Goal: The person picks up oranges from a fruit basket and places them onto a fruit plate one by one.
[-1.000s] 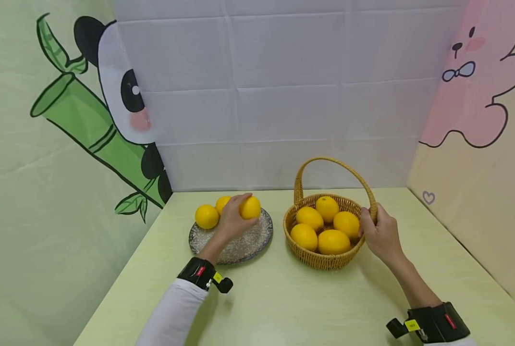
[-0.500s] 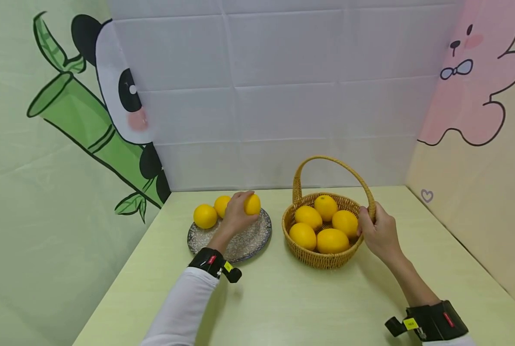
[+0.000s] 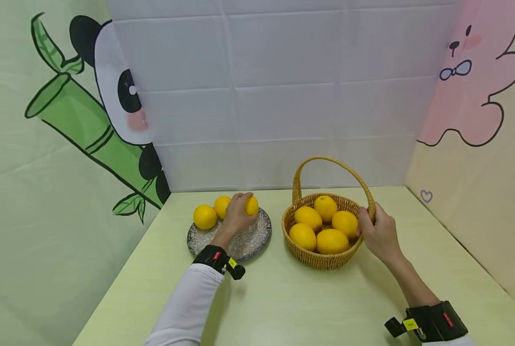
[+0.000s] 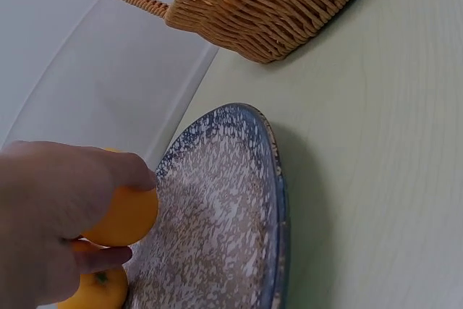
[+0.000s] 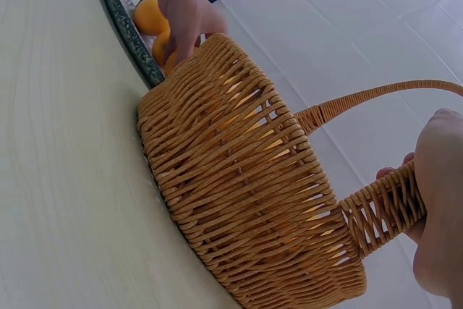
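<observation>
Hands [image 3: 238, 217] [image 3: 380, 234] grip round orange [image 3: 251, 205], arched woven handle [image 3: 298, 188].

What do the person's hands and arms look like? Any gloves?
The left hand and right hand are bare, without gloves. The left sleeve is whitish, and so is the bit of right sleeve that shows. The left wristband and right wristband are black, each with a small red label, a yellow tag and a stubby black piece sticking out.
</observation>
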`<act>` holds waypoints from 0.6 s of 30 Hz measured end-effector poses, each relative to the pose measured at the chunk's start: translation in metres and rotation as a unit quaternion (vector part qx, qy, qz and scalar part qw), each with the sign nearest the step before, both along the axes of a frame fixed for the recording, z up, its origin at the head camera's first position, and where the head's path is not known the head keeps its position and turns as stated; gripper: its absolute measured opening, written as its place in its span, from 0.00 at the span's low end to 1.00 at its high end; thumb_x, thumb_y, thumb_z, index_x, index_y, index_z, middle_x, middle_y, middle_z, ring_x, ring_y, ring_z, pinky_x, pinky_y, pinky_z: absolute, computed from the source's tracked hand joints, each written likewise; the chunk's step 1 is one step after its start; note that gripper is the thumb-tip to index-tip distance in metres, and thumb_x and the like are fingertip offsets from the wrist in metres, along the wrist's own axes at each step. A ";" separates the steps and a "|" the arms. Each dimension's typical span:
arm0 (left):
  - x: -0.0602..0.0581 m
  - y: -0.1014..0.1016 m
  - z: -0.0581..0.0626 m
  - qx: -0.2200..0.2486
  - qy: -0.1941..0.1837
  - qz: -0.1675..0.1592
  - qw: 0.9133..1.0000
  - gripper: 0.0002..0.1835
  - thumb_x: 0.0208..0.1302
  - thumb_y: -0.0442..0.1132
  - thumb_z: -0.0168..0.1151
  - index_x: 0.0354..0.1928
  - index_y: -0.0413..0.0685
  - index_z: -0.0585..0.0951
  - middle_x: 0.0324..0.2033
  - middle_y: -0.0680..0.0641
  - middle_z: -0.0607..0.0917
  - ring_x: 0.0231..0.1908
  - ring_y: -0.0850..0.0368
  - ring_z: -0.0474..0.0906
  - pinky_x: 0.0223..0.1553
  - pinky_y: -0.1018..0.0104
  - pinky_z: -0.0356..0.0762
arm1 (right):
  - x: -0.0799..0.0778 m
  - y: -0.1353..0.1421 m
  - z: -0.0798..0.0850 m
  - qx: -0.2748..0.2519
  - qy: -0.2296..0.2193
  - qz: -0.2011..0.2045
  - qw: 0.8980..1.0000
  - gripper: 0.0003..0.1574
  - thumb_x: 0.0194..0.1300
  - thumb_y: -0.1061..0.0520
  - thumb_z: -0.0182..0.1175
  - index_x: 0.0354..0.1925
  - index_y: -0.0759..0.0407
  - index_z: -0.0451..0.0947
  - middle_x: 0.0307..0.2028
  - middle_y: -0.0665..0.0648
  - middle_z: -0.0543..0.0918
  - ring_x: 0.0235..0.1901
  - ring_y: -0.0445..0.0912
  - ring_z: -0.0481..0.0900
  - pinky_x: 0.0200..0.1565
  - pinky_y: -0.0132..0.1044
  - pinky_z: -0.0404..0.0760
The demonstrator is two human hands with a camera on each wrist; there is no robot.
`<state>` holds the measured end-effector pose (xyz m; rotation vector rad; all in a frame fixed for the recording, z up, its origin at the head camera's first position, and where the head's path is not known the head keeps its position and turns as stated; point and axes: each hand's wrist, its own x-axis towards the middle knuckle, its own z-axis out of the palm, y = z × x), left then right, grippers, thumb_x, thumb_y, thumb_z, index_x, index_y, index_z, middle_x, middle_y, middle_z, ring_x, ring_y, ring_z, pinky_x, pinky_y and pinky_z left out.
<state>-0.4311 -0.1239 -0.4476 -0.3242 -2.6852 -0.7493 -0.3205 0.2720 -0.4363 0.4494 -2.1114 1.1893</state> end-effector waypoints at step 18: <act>-0.004 0.005 -0.005 -0.036 0.010 0.021 0.999 0.39 0.56 0.34 0.76 0.72 0.46 0.74 0.69 0.34 0.69 0.62 0.38 0.70 0.61 0.42 0.74 | -0.001 0.000 0.000 0.004 0.005 0.002 1.000 0.17 0.81 0.58 0.49 0.30 0.57 0.70 0.15 0.54 0.77 0.10 0.43 0.69 0.08 0.31 0.64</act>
